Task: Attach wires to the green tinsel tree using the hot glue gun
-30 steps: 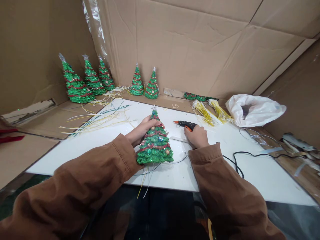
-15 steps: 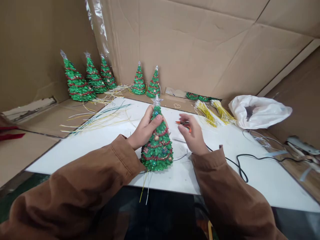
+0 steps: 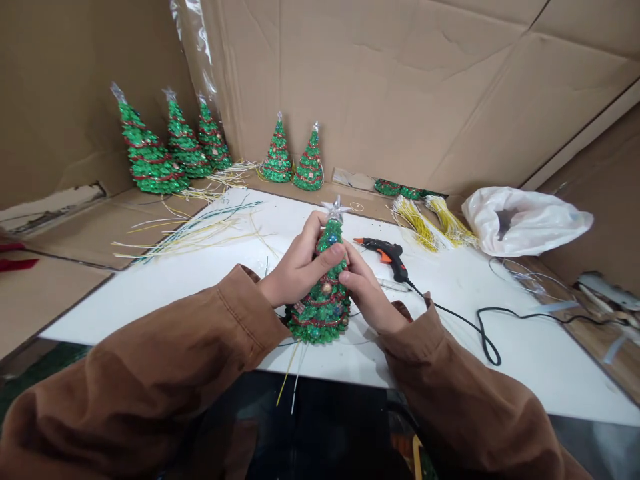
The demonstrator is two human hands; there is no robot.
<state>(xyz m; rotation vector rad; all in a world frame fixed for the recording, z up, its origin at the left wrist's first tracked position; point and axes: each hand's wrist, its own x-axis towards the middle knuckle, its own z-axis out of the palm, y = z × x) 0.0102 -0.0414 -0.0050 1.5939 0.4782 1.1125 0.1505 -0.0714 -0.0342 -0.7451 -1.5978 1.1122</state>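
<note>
A small green Christmas tree (image 3: 323, 313) with red garlands, baubles and a clear star (image 3: 335, 211) on top stands upright between my hands. My left hand (image 3: 305, 263) is wrapped round its upper left side, thumb across the front. Against its right side lies my right hand (image 3: 367, 287), fingers curled and partly hidden behind the tree. Yellow and white wires (image 3: 286, 380) hang below the base, past the table's front edge. Just beyond my right hand, a black and orange glue gun (image 3: 390, 252) lies on the white board (image 3: 450, 320), its cord trailing right.
Several finished-looking trees (image 3: 150, 160) stand along the cardboard walls at the back. Loose wires (image 3: 200, 233) spread over the left of the board. Yellow wire bundles (image 3: 420, 223) and a white plastic bag (image 3: 525, 220) sit at back right. The black cord (image 3: 485, 333) loops across the right side.
My right hand has moved left from beside the glue gun onto the tree. The glue gun is now in plain sight. The tree has shifted slightly right in view, still in my left hand.
</note>
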